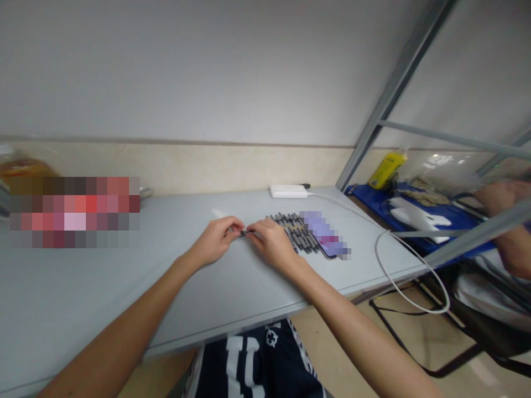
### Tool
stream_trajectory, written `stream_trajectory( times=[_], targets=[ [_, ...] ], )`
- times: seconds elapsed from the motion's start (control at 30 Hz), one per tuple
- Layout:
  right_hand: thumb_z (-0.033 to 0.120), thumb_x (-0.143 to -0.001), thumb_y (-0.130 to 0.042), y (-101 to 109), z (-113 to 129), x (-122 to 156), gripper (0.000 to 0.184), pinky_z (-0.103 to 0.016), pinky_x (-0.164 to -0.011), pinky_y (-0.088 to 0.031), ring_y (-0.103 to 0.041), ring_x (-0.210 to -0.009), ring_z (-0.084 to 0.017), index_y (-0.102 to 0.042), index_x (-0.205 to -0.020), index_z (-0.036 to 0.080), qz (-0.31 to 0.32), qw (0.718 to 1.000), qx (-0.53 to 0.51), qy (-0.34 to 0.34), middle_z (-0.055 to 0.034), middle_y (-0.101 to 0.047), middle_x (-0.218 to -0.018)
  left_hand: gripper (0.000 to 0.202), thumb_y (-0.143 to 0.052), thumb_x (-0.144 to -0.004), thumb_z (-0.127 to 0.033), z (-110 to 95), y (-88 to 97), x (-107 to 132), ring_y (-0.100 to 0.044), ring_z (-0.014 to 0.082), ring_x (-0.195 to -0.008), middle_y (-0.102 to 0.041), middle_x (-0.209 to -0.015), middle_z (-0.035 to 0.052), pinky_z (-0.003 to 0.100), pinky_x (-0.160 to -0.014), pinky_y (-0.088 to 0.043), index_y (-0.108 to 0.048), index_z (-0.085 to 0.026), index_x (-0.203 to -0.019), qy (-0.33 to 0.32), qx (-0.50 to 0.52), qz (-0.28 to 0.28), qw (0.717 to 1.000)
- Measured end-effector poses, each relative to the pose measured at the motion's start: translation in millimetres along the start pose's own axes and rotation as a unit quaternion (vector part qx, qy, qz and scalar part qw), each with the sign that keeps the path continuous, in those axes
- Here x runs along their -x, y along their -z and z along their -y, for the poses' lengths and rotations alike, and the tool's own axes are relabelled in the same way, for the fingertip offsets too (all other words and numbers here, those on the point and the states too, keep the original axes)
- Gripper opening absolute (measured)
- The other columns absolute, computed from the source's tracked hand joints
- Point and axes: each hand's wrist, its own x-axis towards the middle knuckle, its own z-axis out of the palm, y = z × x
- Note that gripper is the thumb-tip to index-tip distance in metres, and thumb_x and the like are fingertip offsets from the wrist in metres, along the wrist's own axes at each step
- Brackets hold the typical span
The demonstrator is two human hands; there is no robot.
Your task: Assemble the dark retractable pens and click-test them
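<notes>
My left hand (pixel 216 239) and my right hand (pixel 271 239) meet over the light grey table. Between their pinched fingertips is a small dark pen-like piece (pixel 243 234), mostly covered by the fingers. Just right of my right hand lies a row of several dark pens (pixel 305 237), side by side and slanted. A phone (pixel 321 229) with a blurred-out screen rests against the right end of that row.
A white power bank (pixel 288 192) sits near the wall, its white cable (pixel 377 243) looping off the table's right edge. Pixelated items (pixel 74 213) stand at left. Beyond a metal frame (pixel 398 83), another person's arm (pixel 512 237) is over a blue table (pixel 369 202) holding a yellow packet (pixel 386 170).
</notes>
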Motion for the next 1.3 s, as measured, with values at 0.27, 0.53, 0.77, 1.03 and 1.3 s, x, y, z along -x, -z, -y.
stream_trajectory(
  times=[0.27,0.53,0.77,1.03,1.3],
  targets=[
    [0.020,-0.086,-0.056,-1.4,-4.6,1.5,0.012,-0.028,-0.072,-0.043,-0.057,-0.075,-0.018,-0.066,-0.086,0.013,-0.103,0.992,-0.064,0.019,-0.0084,-0.067,-0.080,0.019,-0.048,-0.086,-0.031,-3.6,0.5,0.2,-0.061,0.0152,-0.073,-0.067,-0.081,0.0037,0.026,-0.067,-0.047,-0.061,-0.017,-0.088,0.014,0.035,-0.027,0.999],
    [0.023,-0.083,-0.057,15.9,-8.1,-0.5,0.014,-0.025,-0.065,-0.044,-0.059,-0.066,-0.015,-0.068,-0.079,0.015,-0.166,0.965,-0.168,-0.111,-0.0062,-0.069,-0.075,0.015,-0.057,-0.081,-0.029,-2.2,5.7,0.8,-0.057,0.0131,-0.068,-0.065,-0.079,0.0017,0.024,-0.064,-0.045,-0.062,-0.017,-0.088,-0.004,-0.018,-0.035,0.999],
    [0.036,-0.078,-0.059,23.2,-11.7,-1.4,0.024,-0.021,-0.048,-0.035,-0.046,-0.049,-0.009,-0.064,-0.071,0.013,-0.032,0.915,-0.347,-0.202,0.0011,-0.057,-0.056,0.017,-0.051,-0.087,-0.029,-1.1,8.9,-0.1,-0.057,0.0154,-0.074,-0.065,-0.085,0.0047,0.028,-0.070,-0.045,-0.062,-0.017,-0.091,-0.047,-0.064,-0.086,0.993],
    [0.039,-0.080,-0.056,34.2,-8.4,1.4,0.029,-0.019,-0.038,-0.016,-0.030,-0.038,-0.004,-0.066,-0.078,0.011,0.113,0.795,-0.525,-0.282,0.0051,-0.047,-0.047,0.019,-0.039,-0.092,-0.020,-5.9,3.4,1.2,-0.051,0.0198,-0.086,-0.060,-0.087,0.0080,0.036,-0.080,-0.043,-0.057,-0.015,-0.097,-0.167,-0.149,-0.100,0.969],
    [0.038,-0.078,-0.059,37.3,-13.9,9.4,0.029,-0.019,-0.037,-0.012,-0.026,-0.033,-0.003,-0.063,-0.074,0.009,0.237,0.647,-0.674,-0.266,0.0060,-0.043,-0.039,0.020,-0.041,-0.089,-0.023,-21.7,3.5,5.1,-0.045,0.0233,-0.077,-0.057,-0.080,0.0090,0.038,-0.069,-0.037,-0.059,-0.014,-0.090,-0.211,-0.342,-0.069,0.913]
  ],
)
